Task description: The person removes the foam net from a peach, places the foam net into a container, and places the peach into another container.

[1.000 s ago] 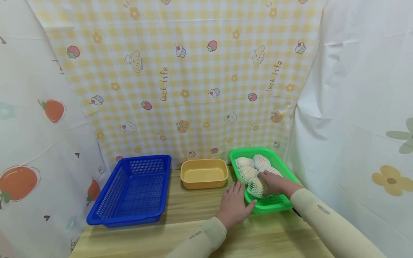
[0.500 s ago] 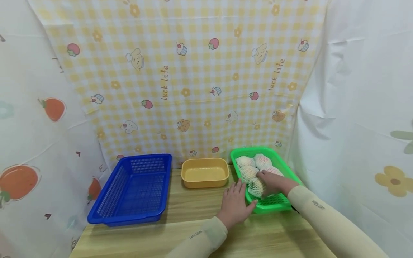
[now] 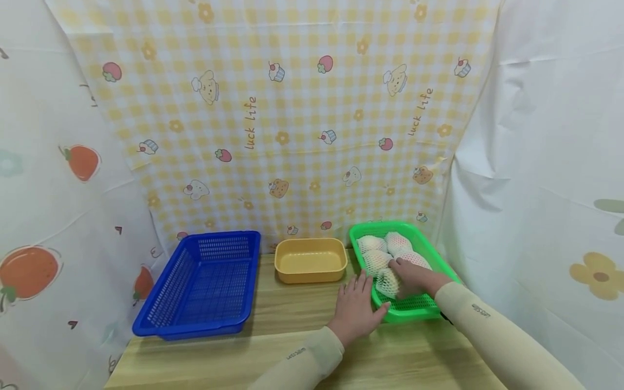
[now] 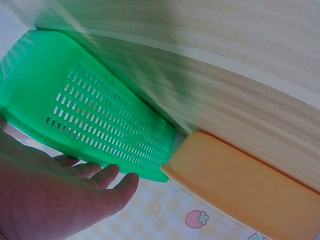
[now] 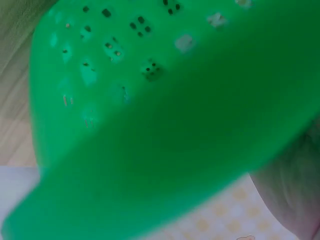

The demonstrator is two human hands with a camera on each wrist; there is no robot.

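Observation:
In the head view, a green plastic basket at the right holds several round fruits in white foam nets. My right hand reaches into it and grips the nearest netted fruit, its fingers bent over the top. At the basket's left side lies my left hand, fingers spread and holding nothing, fingertips beside the rim. The left wrist view shows that hand along the basket's perforated wall. Blurred green basket wall fills most of the right wrist view, hiding the fruit.
A shallow yellow container stands between the green basket and a large blue basket on the left. All three stand on a wood-grain table. A checked cloth hangs behind, with white printed sheets at both sides.
The head view has shifted slightly. Both hands stay in nearly the same place, the right still on the same netted fruit.

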